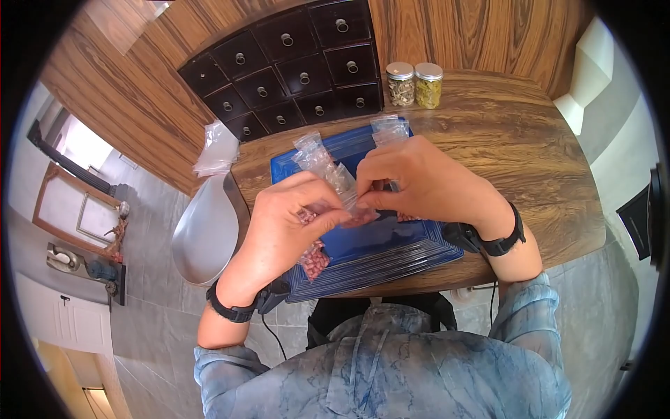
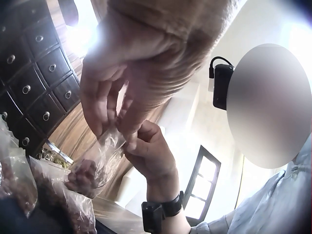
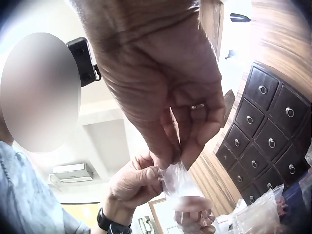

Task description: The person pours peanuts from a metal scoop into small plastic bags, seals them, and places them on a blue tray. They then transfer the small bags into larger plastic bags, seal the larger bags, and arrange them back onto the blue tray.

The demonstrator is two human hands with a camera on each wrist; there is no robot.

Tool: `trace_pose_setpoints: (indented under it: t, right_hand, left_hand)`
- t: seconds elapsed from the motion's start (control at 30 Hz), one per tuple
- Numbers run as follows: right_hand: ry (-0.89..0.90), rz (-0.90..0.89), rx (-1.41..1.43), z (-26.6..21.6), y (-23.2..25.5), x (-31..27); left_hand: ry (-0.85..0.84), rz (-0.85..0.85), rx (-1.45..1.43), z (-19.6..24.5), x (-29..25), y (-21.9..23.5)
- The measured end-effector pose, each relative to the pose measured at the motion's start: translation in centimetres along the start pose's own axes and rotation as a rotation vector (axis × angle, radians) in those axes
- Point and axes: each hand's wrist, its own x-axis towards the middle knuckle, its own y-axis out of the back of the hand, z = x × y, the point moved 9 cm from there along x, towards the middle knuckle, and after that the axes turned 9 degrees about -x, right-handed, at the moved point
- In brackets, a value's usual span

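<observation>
Both hands meet over a blue tray [image 1: 380, 255] at a small clear plastic bag [image 1: 360, 218] with reddish pieces like peanuts inside. Its top edge is pinched between thumb and fingers of the left hand [image 1: 289, 213]. From the other side, the right hand [image 1: 429, 178] pinches the same edge, its fingertips close to the left ones. In the left wrist view the bag [image 2: 92, 170] hangs below the fingers, its contents at the bottom. Another filled bag [image 1: 315, 262] lies on the tray under the left hand. More filled bags [image 1: 314, 155] lie toward the tray's back.
A dark cabinet [image 1: 271, 72] of small drawers with ring pulls stands behind the tray. Two lidded jars [image 1: 401, 91] are to its right. At the left are a stack of flat clear bags [image 1: 216, 150] and a metal scoop-shaped pan [image 1: 202, 234]. Wooden tabletop [image 1: 502, 167] extends right.
</observation>
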Motion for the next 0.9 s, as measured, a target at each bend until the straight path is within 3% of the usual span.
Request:
trace_pose_setpoints:
  t: [0.23,0.33,0.63,0.73,0.9]
  right_hand:
    - [0.071,0.041,-0.046,-0.2,0.3,-0.1]
    - [-0.052,-0.001,0.02,0.5,0.2,-0.2]
    - [0.156,0.182,0.01,-0.5,1.3,-0.1]
    - [0.192,0.195,-0.117,-0.7,1.5,-0.2]
    - [0.145,0.254,-0.068,-0.3,1.7,-0.3]
  left_hand:
    - [-0.164,-0.066,0.14,1.2,-0.2,-0.8]
    - [-0.149,-0.018,0.101,1.4,-0.2,0.0]
    - [-0.035,0.185,-0.041,0.0,-0.3,1.6]
    - [-0.047,0.172,-0.071,-0.9,-0.4,1.7]
    - [0.03,0.255,-0.244,-0.4,-0.2,1.9]
